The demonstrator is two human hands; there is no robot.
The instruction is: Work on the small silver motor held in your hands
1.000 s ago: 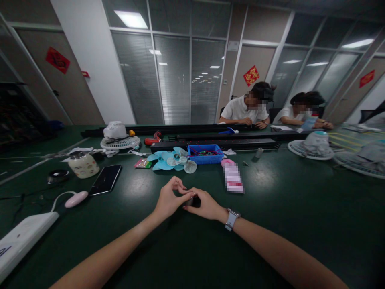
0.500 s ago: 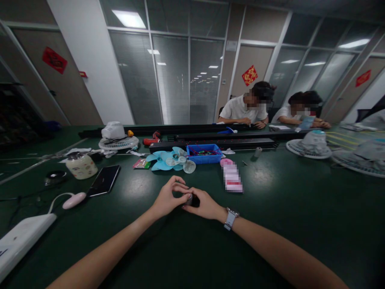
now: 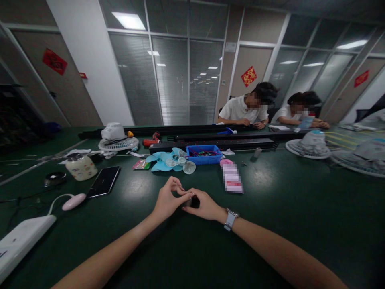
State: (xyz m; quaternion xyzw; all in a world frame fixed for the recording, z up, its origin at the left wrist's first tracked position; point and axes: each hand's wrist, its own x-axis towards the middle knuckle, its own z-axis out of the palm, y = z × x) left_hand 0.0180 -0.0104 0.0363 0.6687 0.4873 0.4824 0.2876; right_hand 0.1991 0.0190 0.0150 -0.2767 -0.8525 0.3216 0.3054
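Two hands meet at one small grey cylinder (image 3: 188,202), low over the middle of the green table (image 3: 192,257), and through the head view I follow them from far off. My right hand (image 3: 205,204) is curved in a C, pinching the cylinder between thumb and fingertips, probably to steady it from the side. My left hand (image 3: 169,197) has its thumb laid over the cylinder's top and its fingers bent; whether those fingers grip it too I cannot tell. I take the thumb as placed there for fine control, with the right hand as the brace. The hands hide the base, so I can't say whether it touches the table.

Beyond my hands sit blue fan blades (image 3: 161,161) and a blue bin (image 3: 207,159) with wires in it, its walls likely there to stop loose parts straying. A similar grey can (image 3: 258,152) stands apart at right. The phone (image 3: 104,182) and the jar (image 3: 81,166) lie well off to the left, where I judge they leave my elbows room.
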